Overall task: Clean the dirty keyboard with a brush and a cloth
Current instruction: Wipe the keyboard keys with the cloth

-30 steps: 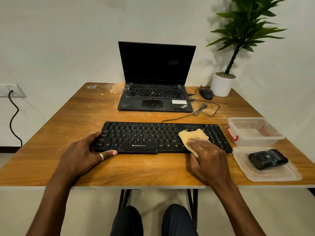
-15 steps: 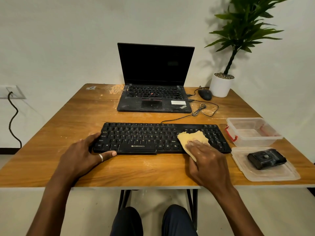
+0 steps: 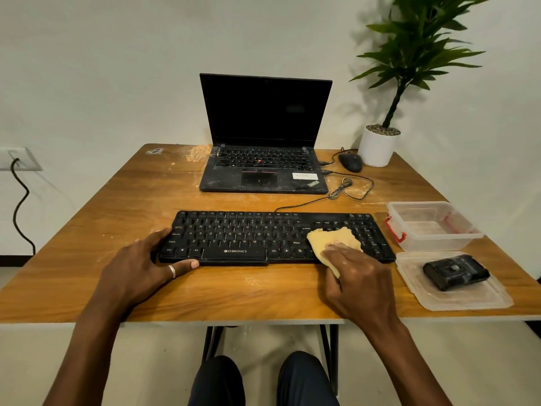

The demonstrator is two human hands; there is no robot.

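Observation:
A black keyboard (image 3: 248,235) lies across the middle of the wooden table (image 3: 117,200). My left hand (image 3: 137,268) grips its left end, thumb along the front edge and fingers on the side. My right hand (image 3: 357,276) holds a crumpled yellow cloth (image 3: 330,238) and presses it onto the keys right of the centre. A tail of the cloth hangs under my palm over the keyboard's front edge. A black block-shaped object (image 3: 455,272), perhaps the brush, lies on a clear lid at the right.
An open dusty laptop (image 3: 263,171) stands behind the keyboard, with a mouse (image 3: 349,162), a looped cable (image 3: 345,190) and a potted plant (image 3: 379,145) at the back right. A clear plastic box (image 3: 433,241) sits right of the keyboard above its lid (image 3: 468,300). Dust speckles the tabletop.
My right hand and the cloth have slid slightly toward me over the keys. My left hand has stayed on the keyboard's left end.

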